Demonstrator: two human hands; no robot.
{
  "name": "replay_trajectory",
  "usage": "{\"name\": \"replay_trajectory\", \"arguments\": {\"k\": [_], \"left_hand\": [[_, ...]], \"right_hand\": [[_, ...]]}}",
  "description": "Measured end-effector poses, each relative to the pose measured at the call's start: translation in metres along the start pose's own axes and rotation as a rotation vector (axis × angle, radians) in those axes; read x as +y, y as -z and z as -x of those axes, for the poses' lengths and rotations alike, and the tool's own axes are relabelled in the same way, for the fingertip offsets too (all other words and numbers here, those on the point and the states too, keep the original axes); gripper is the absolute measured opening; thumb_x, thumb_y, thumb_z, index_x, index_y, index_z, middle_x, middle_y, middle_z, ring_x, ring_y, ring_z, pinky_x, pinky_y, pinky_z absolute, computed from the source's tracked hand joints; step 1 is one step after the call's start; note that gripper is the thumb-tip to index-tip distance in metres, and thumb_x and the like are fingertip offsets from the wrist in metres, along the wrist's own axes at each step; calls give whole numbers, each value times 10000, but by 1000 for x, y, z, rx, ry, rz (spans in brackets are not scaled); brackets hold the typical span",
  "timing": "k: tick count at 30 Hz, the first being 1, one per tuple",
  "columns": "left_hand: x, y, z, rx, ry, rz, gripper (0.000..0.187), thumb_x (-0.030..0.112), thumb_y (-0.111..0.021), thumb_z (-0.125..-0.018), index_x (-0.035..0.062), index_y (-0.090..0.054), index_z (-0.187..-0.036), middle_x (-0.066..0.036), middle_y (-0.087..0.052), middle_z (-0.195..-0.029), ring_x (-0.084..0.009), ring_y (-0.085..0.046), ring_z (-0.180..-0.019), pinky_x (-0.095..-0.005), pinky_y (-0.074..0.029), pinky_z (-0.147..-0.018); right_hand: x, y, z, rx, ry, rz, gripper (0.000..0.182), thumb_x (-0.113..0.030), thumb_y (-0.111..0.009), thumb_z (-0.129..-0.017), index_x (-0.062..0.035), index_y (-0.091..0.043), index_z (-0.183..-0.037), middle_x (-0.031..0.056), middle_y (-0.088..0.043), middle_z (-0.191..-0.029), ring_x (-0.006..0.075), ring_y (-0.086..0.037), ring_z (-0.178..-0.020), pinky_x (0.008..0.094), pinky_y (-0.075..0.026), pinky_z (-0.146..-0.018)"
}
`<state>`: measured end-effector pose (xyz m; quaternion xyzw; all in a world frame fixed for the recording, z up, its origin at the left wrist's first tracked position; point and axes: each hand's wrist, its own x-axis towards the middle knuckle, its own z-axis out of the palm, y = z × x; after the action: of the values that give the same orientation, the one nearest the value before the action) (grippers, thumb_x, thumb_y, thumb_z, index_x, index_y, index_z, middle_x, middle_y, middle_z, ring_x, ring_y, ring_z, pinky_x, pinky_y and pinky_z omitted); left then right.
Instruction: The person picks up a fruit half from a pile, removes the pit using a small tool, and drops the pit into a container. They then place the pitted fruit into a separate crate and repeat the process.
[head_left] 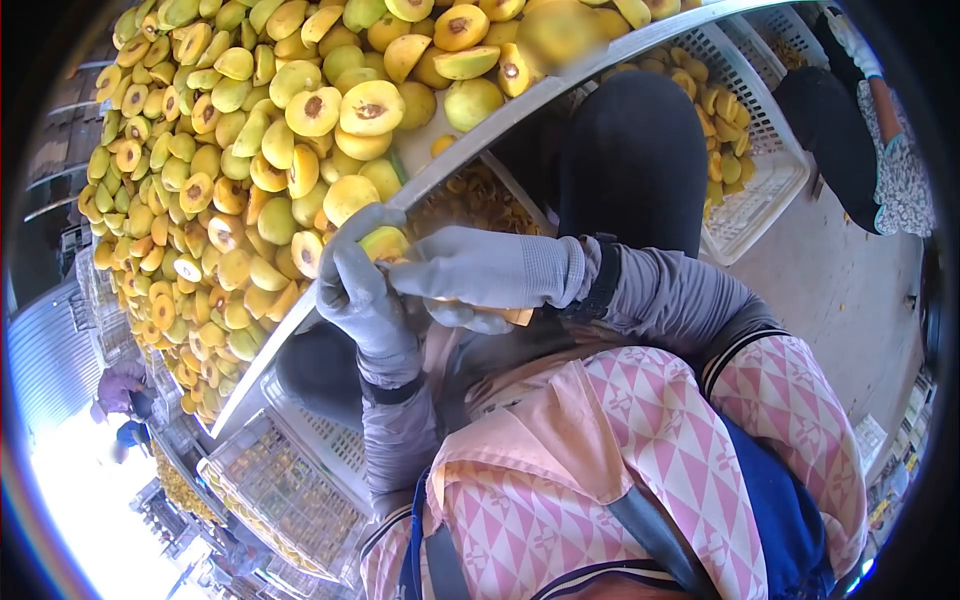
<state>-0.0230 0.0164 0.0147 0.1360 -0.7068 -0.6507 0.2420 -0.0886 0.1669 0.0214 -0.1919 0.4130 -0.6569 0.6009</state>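
My left hand [358,285], in a grey glove, holds a yellow-green fruit piece [384,243] just off the metal edge of the table. My right hand [490,270], also gloved in grey, is closed around a tool with an orange-tan handle [516,316]; its working end is hidden at the fruit. Both hands touch or nearly touch each other. Beyond them a large heap of halved yellow fruit [312,112] covers the table, some cut faces showing brown centres.
The table's metal rim [460,152] runs diagonally past my hands. Below it is a crate of scraps [475,203]. A white crate of fruit pieces [768,185] stands right of my knee, another crate [290,480] lower left. A co-worker's arm [884,110] shows upper right.
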Motion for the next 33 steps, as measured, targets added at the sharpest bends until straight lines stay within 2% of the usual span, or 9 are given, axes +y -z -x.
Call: {"name": "replay_trajectory", "arguments": {"k": [4,6,7,10,13,19,26,29,33], "left_hand": [[-15,15,2,8,-9,-73,315,203,-546,-1024,-50,-670,-1166,-79,-709,-995,-63,-543,-702,-205,-428,-601],[-24,22,4,18,15,-301,283,106,-555,-984,-63,-652,-1191,-112,-681,-1100,-176,-614,-938,-300,-532,-802],[-19,18,5,52,144,-192,319,132,-606,-946,-58,-642,-1200,-120,-661,-1146,-197,-617,-971,-323,-536,-846],[-13,21,4,-67,32,-298,331,190,-652,-879,29,-635,-1168,-90,-659,-1096,-245,-620,-1015,-387,-491,-906],[-12,27,3,-153,-124,-636,468,384,-707,-822,130,-597,-1199,-40,-629,-1101,-269,-578,-1087,-461,-341,-1046],[-13,28,-1,-89,-225,-473,365,199,-630,-913,69,-586,-1250,-45,-621,-1082,-307,-577,-1067,-468,-386,-1018],[-2,37,-5,30,202,49,372,204,-609,-953,37,-574,-1284,-61,-613,-1103,-315,-560,-1110,-465,-410,-999],[-46,56,-5,-13,-372,-344,349,215,-614,-974,-1,-601,-1248,-94,-635,-1081,-331,-583,-1081,-464,-463,-926],[29,64,9,-393,-153,-302,515,220,-652,-954,-6,-491,-1388,-202,-558,-1328,-353,-592,-1077,-456,-474,-955]], "right_hand": [[6,1,-7,74,15,333,323,-381,-518,-1026,-91,-574,-896,9,-562,-661,130,-571,-511,277,-431,-432],[48,6,-24,562,838,1260,211,-305,-576,-975,-101,-595,-924,51,-583,-701,195,-599,-559,325,-468,-482],[44,-2,-13,587,814,1631,160,-252,-610,-882,-102,-612,-938,85,-588,-746,246,-617,-622,358,-491,-529],[63,-2,-20,796,1076,1503,273,-240,-633,-840,-55,-601,-1038,104,-593,-749,260,-622,-634,390,-505,-543],[36,-15,-11,591,639,1217,274,-247,-631,-883,-8,-593,-1011,173,-651,-778,374,-642,-712,453,-528,-643],[34,-15,-40,519,499,1277,317,-337,-651,-882,-33,-706,-953,221,-705,-895,408,-683,-857,489,-534,-726],[-1,-77,-4,628,335,1306,288,-335,-641,-894,-60,-721,-922,213,-711,-885,390,-694,-857,474,-544,-742],[21,-60,-26,673,457,1361,283,-321,-630,-903,-46,-689,-937,200,-700,-857,385,-684,-817,470,-543,-721],[31,-58,-28,632,599,1373,269,-284,-627,-901,-23,-589,-951,177,-658,-765,401,-646,-707,469,-527,-633]]}}
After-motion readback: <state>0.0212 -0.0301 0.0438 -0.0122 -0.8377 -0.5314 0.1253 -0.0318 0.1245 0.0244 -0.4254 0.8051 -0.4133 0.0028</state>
